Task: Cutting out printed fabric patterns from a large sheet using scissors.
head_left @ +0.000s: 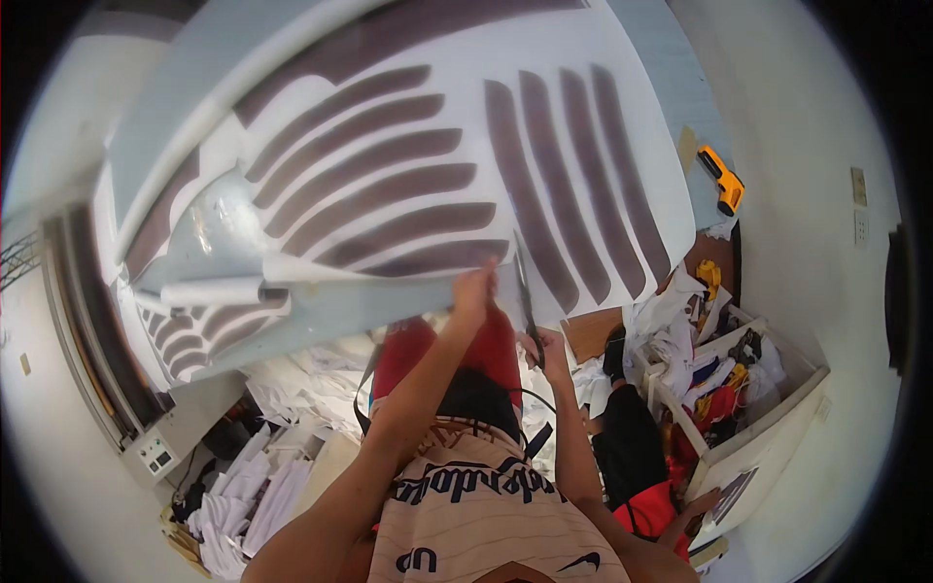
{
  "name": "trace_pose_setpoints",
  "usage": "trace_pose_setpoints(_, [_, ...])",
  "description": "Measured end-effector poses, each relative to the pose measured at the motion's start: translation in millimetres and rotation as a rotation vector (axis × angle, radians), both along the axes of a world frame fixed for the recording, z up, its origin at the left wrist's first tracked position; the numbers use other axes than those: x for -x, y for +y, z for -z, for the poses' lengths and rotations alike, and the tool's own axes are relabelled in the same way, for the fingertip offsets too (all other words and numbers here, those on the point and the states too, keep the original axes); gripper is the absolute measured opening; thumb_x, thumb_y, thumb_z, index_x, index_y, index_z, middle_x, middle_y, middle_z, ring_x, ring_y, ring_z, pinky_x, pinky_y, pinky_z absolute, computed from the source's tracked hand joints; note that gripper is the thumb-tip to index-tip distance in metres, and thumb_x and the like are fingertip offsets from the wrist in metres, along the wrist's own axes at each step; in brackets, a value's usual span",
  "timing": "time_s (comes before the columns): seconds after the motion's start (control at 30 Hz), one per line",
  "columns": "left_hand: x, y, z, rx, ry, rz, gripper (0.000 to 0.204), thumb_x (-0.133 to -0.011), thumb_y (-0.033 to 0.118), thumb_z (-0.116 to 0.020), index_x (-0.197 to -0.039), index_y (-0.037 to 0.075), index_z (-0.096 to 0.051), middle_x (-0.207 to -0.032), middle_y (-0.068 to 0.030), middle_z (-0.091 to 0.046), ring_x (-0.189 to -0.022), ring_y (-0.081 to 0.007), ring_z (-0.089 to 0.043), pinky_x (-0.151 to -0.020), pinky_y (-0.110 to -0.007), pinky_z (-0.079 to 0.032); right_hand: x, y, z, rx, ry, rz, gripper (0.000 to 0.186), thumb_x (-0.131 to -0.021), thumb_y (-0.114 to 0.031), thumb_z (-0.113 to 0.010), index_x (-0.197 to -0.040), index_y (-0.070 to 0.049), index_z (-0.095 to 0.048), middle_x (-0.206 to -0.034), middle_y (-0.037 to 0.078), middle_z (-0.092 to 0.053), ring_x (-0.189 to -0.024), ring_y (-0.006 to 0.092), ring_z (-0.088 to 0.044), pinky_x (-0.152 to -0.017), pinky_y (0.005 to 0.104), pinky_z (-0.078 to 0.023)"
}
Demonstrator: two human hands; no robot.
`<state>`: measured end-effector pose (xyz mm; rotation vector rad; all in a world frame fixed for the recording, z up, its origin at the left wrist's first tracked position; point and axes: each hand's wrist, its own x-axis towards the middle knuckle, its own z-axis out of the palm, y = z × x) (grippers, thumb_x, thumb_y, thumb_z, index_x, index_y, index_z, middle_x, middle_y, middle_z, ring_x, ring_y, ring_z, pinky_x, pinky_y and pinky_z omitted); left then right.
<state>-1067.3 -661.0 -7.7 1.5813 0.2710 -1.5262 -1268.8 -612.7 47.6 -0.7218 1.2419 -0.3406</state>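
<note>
A large white sheet [496, 49] printed with dark brownish-purple curved strips covers the table. In my right hand [547, 348] are long dark scissors [526, 291], their blades pointing away from me into the sheet. The blades lie between the row of crosswise strips on the left and the lengthwise strips on the right. My left hand [473, 290] has its fingers closed on the sheet's near edge, at the end of the lowest crosswise strip [437, 257]. Whether the scissor blades are apart is hard to see.
An orange-yellow handheld device [720, 181] rests at the table's right side. To the right stands an open white bin [768, 413] of cloth scraps. White offcuts [238, 496] pile up at lower left. A rolled white piece [214, 291] lies left. Black and red clothing, perhaps another person's, shows lower right.
</note>
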Motion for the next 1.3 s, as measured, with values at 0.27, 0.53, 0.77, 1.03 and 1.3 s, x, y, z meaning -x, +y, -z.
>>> trace_pose_setpoints(0.27, [-1.8, 3.4, 2.4, 0.070, -0.041, -0.003, 0.026, -0.088, 0.022, -0.079, -0.073, 0.010, -0.061, -0.064, -0.0015, -0.057, -0.053, -0.0135, -0.053, -0.052, -0.028, -0.041, 4.0, -35.5, 13.7, 0.007, -0.013, -0.134, 0.029, -0.093, -0.025, -0.072, -0.075, -0.007, -0.059, -0.055, -0.001, -0.050, -0.042, 0.0089, -0.048, -0.041, 0.0258, -0.036])
trace_pose_setpoints(0.53, [-6.8, 0.6, -0.2, 0.073, 0.003, -0.035, 0.027, -0.088, 0.026, -0.078, -0.073, 0.009, -0.064, -0.064, -0.0027, -0.059, -0.055, -0.0137, -0.055, -0.053, -0.028, -0.042, -28.9, -94.1, 14.3, -0.010, 0.015, -0.140, 0.040, -0.090, -0.035, -0.077, -0.068, -0.008, -0.057, -0.052, -0.003, -0.050, -0.041, 0.0059, -0.046, -0.040, 0.0239, -0.034])
trace_pose_setpoints(0.77, [-17.3, -1.7, -9.0, 0.070, -0.003, -0.030, 0.025, -0.089, 0.024, -0.077, -0.075, 0.011, -0.060, -0.063, -0.0011, -0.057, -0.052, -0.0142, -0.053, -0.050, -0.028, -0.041, -74.6, -145.1, 3.6, 0.022, -0.026, -0.165, 0.042, -0.090, -0.038, -0.077, -0.067, -0.008, -0.057, -0.052, -0.004, -0.049, -0.042, 0.0059, -0.047, -0.040, 0.0236, -0.033])
trace_pose_setpoints(1.03, [-20.1, -5.6, -25.7, 0.121, 0.017, -0.079, 0.016, -0.089, 0.014, -0.074, -0.091, 0.005, -0.062, -0.064, -0.0031, -0.056, -0.051, -0.0145, -0.054, -0.047, -0.029, -0.042, -116.4, -198.2, 4.2, 0.068, -0.026, -0.163, 0.047, -0.089, -0.040, -0.077, -0.061, -0.011, -0.053, -0.051, -0.003, -0.050, -0.040, 0.0070, -0.046, -0.039, 0.0246, -0.033])
trace_pose_setpoints(1.3, [-30.6, -6.6, -42.4, 0.116, 0.083, -0.054, 0.018, -0.089, 0.017, -0.076, -0.086, 0.007, -0.062, -0.062, -0.0024, -0.056, -0.052, -0.0135, -0.054, -0.048, -0.028, -0.044, -169.9, -253.1, -0.8, 0.146, -0.022, -0.166, 0.045, -0.091, -0.039, -0.073, -0.063, -0.011, -0.052, -0.053, -0.001, -0.051, -0.040, 0.0091, -0.048, -0.039, 0.0249, -0.036])
